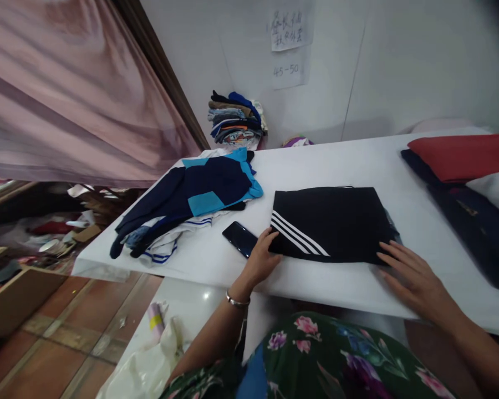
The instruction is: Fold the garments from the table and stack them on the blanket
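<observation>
A folded black garment with three white diagonal stripes at its left lies flat on the white-covered table. At its near left corner is my left hand, fingers and thumb apart and touching the edge; a bracelet is on that wrist. My right hand rests open at the near right corner, its fingers stretched out and the fingertips on the cloth. A bit of bluish fabric shows under the garment's right edge. Close to my left hand lies a black phone.
Loose navy and light-blue clothes are heaped on the left of the table. A stack of folded clothes stands against the wall. Red and dark garments lie at the right. A pink curtain hangs at the left.
</observation>
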Demonstrator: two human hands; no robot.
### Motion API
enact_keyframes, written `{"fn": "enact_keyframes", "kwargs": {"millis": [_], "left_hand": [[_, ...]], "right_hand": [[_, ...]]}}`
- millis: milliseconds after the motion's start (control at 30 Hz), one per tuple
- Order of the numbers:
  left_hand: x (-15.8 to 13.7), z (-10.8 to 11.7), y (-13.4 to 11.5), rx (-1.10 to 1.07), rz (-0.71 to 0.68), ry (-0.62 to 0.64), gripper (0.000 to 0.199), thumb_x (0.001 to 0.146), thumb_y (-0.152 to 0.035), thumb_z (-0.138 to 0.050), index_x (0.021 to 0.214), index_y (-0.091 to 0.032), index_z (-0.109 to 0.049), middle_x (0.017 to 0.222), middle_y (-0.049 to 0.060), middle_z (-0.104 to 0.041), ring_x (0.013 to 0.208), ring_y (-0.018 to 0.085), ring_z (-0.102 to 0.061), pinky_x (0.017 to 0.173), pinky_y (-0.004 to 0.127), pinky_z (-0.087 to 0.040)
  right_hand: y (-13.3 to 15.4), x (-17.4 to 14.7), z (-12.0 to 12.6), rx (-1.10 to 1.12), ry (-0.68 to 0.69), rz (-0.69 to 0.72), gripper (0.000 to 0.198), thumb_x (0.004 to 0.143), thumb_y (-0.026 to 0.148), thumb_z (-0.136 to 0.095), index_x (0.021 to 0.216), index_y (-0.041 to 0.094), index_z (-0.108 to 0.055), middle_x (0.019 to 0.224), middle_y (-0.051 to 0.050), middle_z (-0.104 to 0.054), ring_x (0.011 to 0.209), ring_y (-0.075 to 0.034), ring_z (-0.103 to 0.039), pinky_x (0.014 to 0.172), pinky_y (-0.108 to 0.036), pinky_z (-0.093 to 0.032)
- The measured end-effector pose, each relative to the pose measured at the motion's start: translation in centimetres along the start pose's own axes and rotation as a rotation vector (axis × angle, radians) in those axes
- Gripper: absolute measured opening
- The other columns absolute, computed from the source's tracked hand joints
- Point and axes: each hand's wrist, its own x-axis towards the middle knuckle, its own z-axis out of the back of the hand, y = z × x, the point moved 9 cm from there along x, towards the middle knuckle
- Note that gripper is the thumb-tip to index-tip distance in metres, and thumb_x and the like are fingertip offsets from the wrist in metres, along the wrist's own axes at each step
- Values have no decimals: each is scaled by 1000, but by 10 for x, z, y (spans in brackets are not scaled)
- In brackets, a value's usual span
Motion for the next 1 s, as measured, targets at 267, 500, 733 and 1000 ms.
{"fn": "enact_keyframes", "kwargs": {"millis": [267,500,733,1000], "left_hand": [[0,0,4,177,33,-100,50,78,-5,-57,126,-19,-55,143,12,-45,129,26,-49,106,42,-45],[1,-1,-4,258,-33,-109,47,73,3,-49,116,-16,-57,131,12,-50,114,22,-56,101,38,-48],[11,16,-13,198,-1,-239,23,77,-2,-49,90,-20,-56,95,3,-56,82,15,-56,81,29,-48],[13,17,-18,260,-7,-246,18,78,-3,-49,84,-20,-53,87,2,-55,83,16,-55,79,28,-45]], "right_hand": [[-12,5,-19,-137,12,36,33,94,33,-46,116,16,-65,129,-15,-60,127,-31,-51,100,-49,-46],[-2,13,-10,-112,-17,8,31,93,35,-48,111,19,-67,126,-13,-63,126,-32,-51,104,-55,-40],[93,54,-40,318,160,110,32,94,27,-47,118,26,-66,113,-7,-71,108,-22,-64,94,-43,-53],[170,81,-120,420,470,258,50,96,35,-44,143,19,-47,147,-11,-46,139,-26,-37,113,-50,-35]]}}
